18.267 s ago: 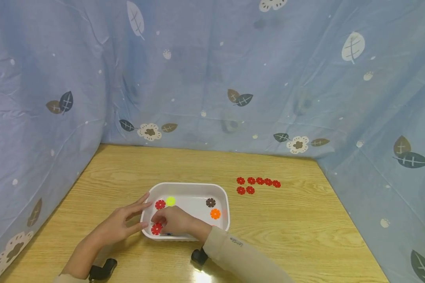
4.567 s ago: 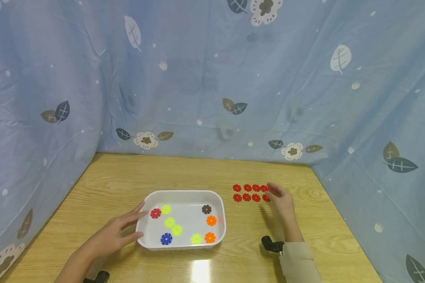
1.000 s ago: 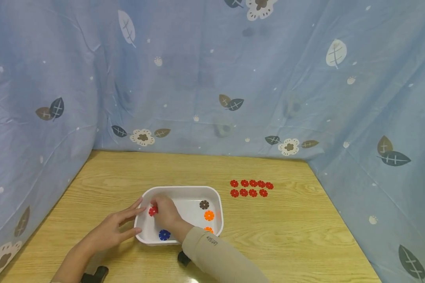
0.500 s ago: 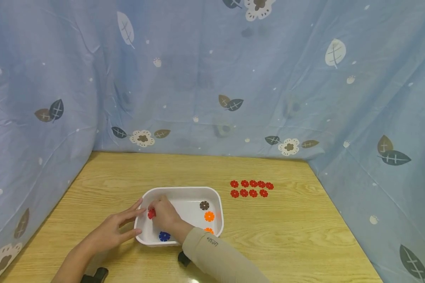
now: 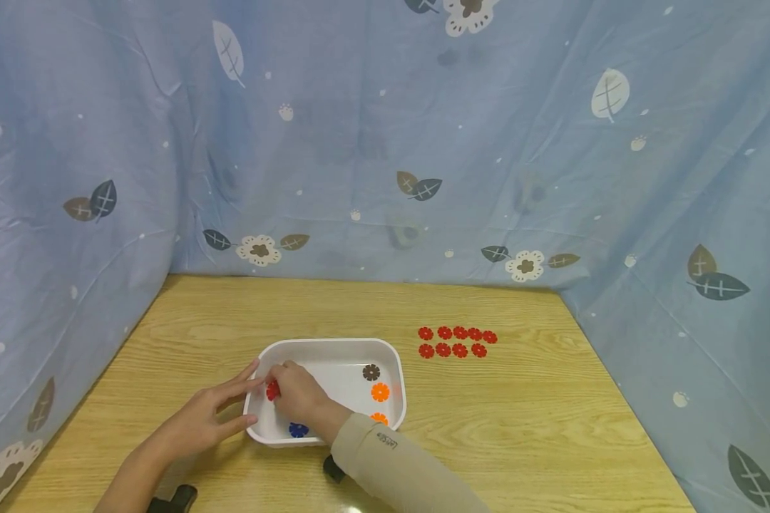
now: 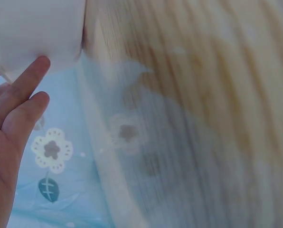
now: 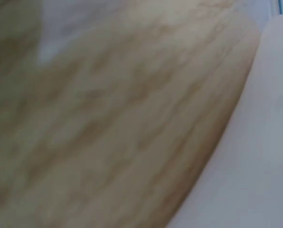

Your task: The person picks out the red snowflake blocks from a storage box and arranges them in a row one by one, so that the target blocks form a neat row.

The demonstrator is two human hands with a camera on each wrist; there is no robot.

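Observation:
In the head view, my right hand (image 5: 300,397) reaches into the white tray (image 5: 334,345) and its fingertips pinch a red snowflake disc (image 5: 272,390) near the left wall. The disc is partly covered by the fingers. My left hand (image 5: 208,413) lies at the tray's left end, fingers extended and touching the rim. Its fingertips (image 6: 39,64) rest against the outside wall in the left wrist view. A blue disc (image 5: 298,429) shows below my right hand, which covers part of the tray floor. The right wrist view shows only tray wall (image 7: 255,156) and table, no fingers.
At the tray's right side lie a brown disc (image 5: 371,372) and two orange discs (image 5: 380,392). Several red discs (image 5: 460,350) form two rows on the wooden table (image 5: 520,413) right of the tray. A blue patterned curtain (image 5: 359,142) encloses the table's back and sides.
The red rows on the table have grown since the oldest frame. My right hand has gone from those rows into the tray. Lately the red disc shifted slightly left and nearer with it.

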